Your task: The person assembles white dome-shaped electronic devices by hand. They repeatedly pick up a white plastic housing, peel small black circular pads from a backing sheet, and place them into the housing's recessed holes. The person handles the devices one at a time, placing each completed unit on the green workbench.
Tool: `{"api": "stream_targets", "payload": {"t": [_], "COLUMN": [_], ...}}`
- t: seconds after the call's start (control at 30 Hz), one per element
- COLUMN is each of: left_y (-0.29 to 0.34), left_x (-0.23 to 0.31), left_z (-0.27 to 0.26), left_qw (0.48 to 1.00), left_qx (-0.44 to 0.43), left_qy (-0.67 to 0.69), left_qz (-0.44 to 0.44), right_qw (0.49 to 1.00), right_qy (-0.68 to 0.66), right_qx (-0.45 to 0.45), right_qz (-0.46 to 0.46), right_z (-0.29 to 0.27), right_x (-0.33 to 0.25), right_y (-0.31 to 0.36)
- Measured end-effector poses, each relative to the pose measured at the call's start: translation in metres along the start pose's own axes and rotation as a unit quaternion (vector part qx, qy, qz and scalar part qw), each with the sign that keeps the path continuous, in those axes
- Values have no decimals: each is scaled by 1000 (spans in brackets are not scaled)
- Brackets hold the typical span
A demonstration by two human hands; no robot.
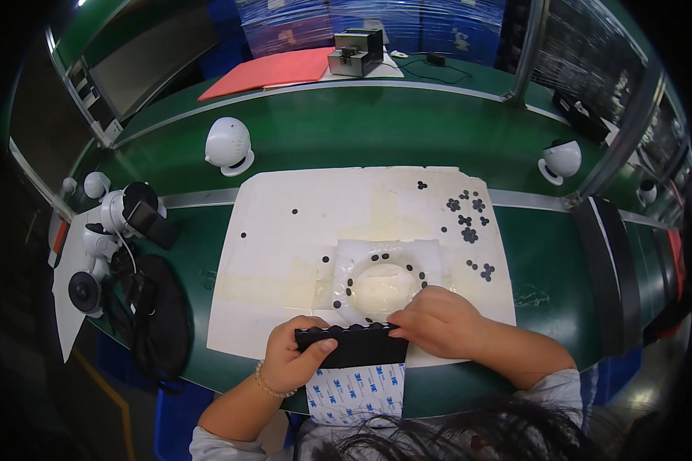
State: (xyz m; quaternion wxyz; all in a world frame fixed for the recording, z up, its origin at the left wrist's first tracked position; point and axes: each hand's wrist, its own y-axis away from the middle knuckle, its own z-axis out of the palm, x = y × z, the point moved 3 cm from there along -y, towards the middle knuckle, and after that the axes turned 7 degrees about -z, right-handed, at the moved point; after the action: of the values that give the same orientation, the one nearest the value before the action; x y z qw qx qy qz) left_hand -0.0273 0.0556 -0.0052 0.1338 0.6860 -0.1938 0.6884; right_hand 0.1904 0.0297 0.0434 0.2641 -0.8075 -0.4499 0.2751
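A folded sheet of black round stick-on pads [365, 349] is gripped at its left end by my left hand [291, 359], thumb on the near face. The sheet's white backing with blue print [355, 392] hangs toward me. The fingertips of my right hand [442, 319] pinch the right end of its upper edge; whether a single pad is between them cannot be seen. Just beyond lies a square of white foam [346, 257] under clear film, with a round middle [384, 284]. Several small black pads [350, 282] are spaced around that circle.
A large white board [269, 284] covers the green table [546, 307]. Loose black pads [469, 233] cluster at its right. White cameras [228, 144] stand at the back and left, beside a black bag [165, 307]. A black curved strip [607, 269] lies right; a metal box [350, 61] sits behind.
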Motion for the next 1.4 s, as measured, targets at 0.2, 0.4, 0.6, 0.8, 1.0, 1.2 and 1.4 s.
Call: {"api": "stream_targets", "payload": {"t": [0.2,0.4,0.6,0.8,1.0,1.2,1.4], "left_y": [-2,-4,-6,-6,-6,-5,-5], "left_x": [1,3,4,3,4,3,2], "left_z": [1,2,3,1,0,0,-2], "left_qw": [998,994,985,983,981,986,985], "left_qx": [-16,-25,-32,-30,-21,-15,-15], "left_qy": [-46,-74,-95,-97,-91,-76,-86], "left_qz": [28,83,140,151,168,149,147], "right_qw": [991,971,978,851,927,910,861], "right_qy": [-80,-159,-145,-351,-244,-297,-354], "right_qx": [-57,22,4,100,84,80,79], "right_qz": [87,177,150,377,272,277,358], "right_z": [0,-7,-7,-13,-20,-19,-13], "right_x": [7,11,11,24,22,23,24], "right_y": [1,4,1,18,10,9,15]}}
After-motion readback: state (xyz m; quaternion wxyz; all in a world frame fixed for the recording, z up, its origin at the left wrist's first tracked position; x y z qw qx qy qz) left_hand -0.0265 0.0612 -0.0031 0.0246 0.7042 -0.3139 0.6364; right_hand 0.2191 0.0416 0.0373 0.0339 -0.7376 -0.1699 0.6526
